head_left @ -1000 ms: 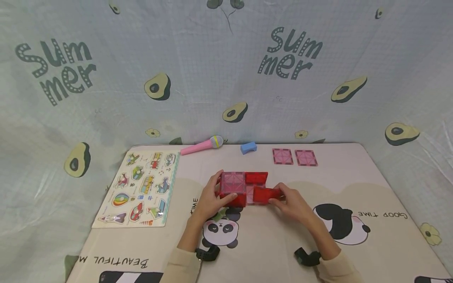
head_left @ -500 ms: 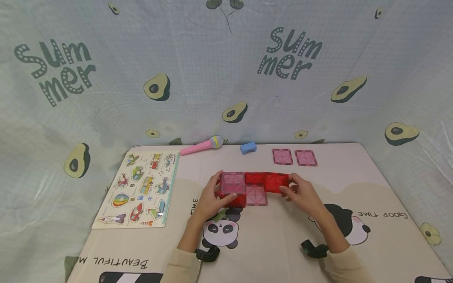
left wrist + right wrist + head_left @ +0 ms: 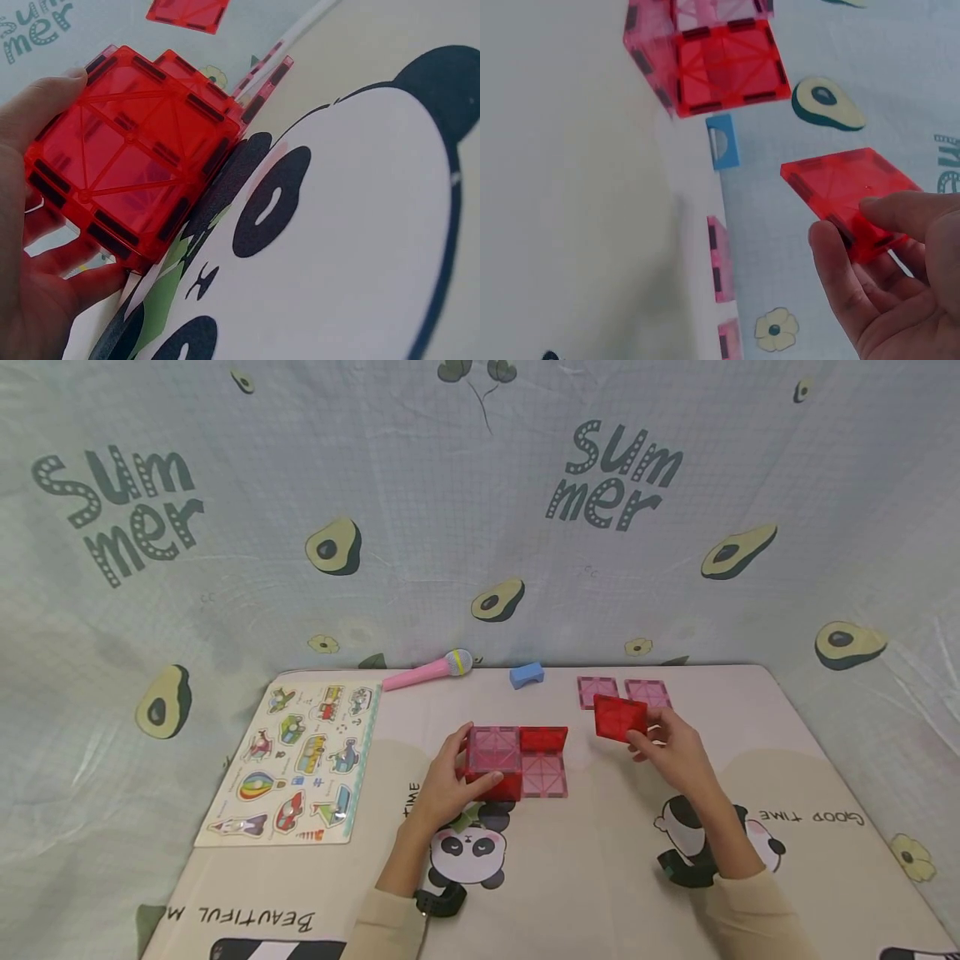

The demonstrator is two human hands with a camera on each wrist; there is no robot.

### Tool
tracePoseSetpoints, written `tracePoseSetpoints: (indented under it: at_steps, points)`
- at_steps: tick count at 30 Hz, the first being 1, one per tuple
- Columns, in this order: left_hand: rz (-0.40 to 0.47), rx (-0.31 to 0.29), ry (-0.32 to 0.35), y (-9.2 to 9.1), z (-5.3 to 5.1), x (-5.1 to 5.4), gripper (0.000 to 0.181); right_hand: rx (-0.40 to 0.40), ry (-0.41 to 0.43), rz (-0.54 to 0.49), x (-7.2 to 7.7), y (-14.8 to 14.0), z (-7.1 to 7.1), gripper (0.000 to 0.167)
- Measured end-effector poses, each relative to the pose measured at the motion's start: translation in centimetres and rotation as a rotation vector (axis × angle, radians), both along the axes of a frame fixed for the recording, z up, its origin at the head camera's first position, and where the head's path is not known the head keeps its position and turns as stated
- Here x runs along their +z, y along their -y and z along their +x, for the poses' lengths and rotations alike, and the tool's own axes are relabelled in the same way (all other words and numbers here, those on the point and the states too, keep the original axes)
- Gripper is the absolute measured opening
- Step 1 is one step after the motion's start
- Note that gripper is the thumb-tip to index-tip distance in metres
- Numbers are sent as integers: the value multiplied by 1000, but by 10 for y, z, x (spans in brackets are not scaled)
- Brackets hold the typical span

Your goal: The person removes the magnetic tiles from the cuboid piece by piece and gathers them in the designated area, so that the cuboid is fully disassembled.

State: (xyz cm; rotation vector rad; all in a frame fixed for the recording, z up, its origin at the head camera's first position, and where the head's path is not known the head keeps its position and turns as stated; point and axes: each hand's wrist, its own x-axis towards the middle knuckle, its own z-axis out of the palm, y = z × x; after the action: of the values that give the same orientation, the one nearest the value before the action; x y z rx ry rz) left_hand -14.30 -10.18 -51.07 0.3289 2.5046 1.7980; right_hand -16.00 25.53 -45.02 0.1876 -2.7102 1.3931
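Note:
My left hand (image 3: 441,792) holds a box of red translucent magnetic tiles (image 3: 493,750) on the table. In the left wrist view, the thumb lies at the top edge of the tile box (image 3: 131,146) and the fingers reach round its far side. To the box's right lies a flat pinkish tile (image 3: 544,777), with a red tile (image 3: 543,739) standing along its back edge. Off to the right, my right hand (image 3: 678,756) pinches a single red magnetic tile (image 3: 618,718) above the table. The right wrist view shows thumb and fingers on one corner of this tile (image 3: 844,191).
Two pink tiles (image 3: 649,692) lie at the back right, one partly covered by the raised tile. A blue block (image 3: 527,675) and a pink toy microphone (image 3: 426,672) sit along the back edge. At left lies a picture puzzle board (image 3: 288,760).
My right hand has carried the red tile from over the flat tile beside the box, right and back toward the two pink tiles. My left hand has stayed on the box.

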Motion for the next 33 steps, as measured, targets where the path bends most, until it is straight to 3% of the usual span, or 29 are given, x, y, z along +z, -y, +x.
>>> tracePoseSetpoints:
  at_steps: [4,19,33]
  points:
    - [-4,6,-1,0,0,1,94,-56,-42,-13,1,-8,-4,40]
    - [1,13,7,-1,1,1,94,-294,-39,-36,2,-37,-24,47]
    - [-5,14,13,0,1,1,94,-462,-43,-92,1,-64,-54,46]
